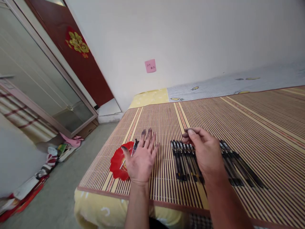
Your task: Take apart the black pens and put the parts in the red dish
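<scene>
My left hand (pixel 141 160) is turned palm up with its fingers spread and nothing in it; dark smudges mark its fingertips. It hangs over the right side of a red scalloped plate (pixel 116 162), hiding part of it. On that plate lie a pen (pixel 135 144) with a dark end and a thin white stick (pixel 122 164). My right hand (pixel 206 149) is closed, thumb pressed to darkened fingers; whatever it pinches, if anything, is too small to make out. Beneath it runs a row of several black pens (pixel 178 162), side by side, its middle covered by the hand and forearm.
A striped bamboo mat (pixel 162 117) covers the bed, with yellow bedding (pixel 100 203) along the front edge. Behind stands a white wall with a pink note (pixel 150 65). To the left are a glass door (pixel 54 73), a red-brown door (pixel 92 79) and clutter on the floor.
</scene>
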Demonstrator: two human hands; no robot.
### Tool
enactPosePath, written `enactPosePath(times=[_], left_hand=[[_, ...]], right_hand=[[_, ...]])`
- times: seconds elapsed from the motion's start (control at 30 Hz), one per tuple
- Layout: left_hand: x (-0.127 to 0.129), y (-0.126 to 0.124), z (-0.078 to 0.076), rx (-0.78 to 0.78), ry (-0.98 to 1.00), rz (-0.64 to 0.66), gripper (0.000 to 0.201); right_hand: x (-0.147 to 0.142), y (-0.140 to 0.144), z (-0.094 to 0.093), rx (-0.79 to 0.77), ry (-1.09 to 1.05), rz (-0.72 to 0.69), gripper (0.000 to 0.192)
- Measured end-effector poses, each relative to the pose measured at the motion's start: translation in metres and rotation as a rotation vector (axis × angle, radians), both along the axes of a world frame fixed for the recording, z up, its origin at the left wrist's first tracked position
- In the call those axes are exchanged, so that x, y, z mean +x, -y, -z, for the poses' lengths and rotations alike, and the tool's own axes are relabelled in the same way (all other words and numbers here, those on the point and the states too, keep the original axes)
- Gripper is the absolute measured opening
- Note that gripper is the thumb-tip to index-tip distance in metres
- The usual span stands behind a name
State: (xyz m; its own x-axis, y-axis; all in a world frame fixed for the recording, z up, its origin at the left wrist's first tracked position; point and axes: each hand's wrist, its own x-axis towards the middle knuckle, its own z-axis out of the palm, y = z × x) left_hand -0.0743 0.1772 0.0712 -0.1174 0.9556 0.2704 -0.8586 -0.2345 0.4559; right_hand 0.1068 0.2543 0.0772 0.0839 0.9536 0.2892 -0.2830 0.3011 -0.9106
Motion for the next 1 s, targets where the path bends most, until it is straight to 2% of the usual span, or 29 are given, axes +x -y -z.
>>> enactPosePath(times=[0.2, 0.4, 0.47, 0.63, 0.73, 0.9, 1.0], left_hand=[[0.003, 0.000, -0.002, -0.020, -0.035, -0.006, 0.092], [0.001, 0.000, 0.000, -0.044, -0.063, -0.024, 0.089], [-0.003, -0.001, 0.003, -0.089, -0.090, -0.030, 0.080], [-0.012, -0.010, 0.018, -0.279, -0.200, -0.128, 0.041], [-0.008, -0.017, 0.027, -0.369, -0.381, -0.213, 0.038], [0.012, -0.028, 0.044, -0.484, -1.054, -0.312, 0.032], [0.023, -0.033, 0.056, -0.491, -1.247, -0.338, 0.020]], right_hand=[[0.001, 0.001, -0.002, 0.002, 0.035, -0.007, 0.014], [0.002, 0.000, -0.001, 0.010, 0.025, 0.004, 0.013], [0.002, -0.001, 0.000, 0.014, 0.021, 0.009, 0.014], [0.005, -0.001, -0.003, 0.017, -0.015, 0.013, 0.013], [0.006, 0.000, -0.006, 0.009, -0.009, 0.011, 0.014], [0.008, 0.000, -0.007, 0.005, -0.052, 0.018, 0.013], [0.009, -0.001, -0.008, 0.010, -0.073, 0.013, 0.013]])
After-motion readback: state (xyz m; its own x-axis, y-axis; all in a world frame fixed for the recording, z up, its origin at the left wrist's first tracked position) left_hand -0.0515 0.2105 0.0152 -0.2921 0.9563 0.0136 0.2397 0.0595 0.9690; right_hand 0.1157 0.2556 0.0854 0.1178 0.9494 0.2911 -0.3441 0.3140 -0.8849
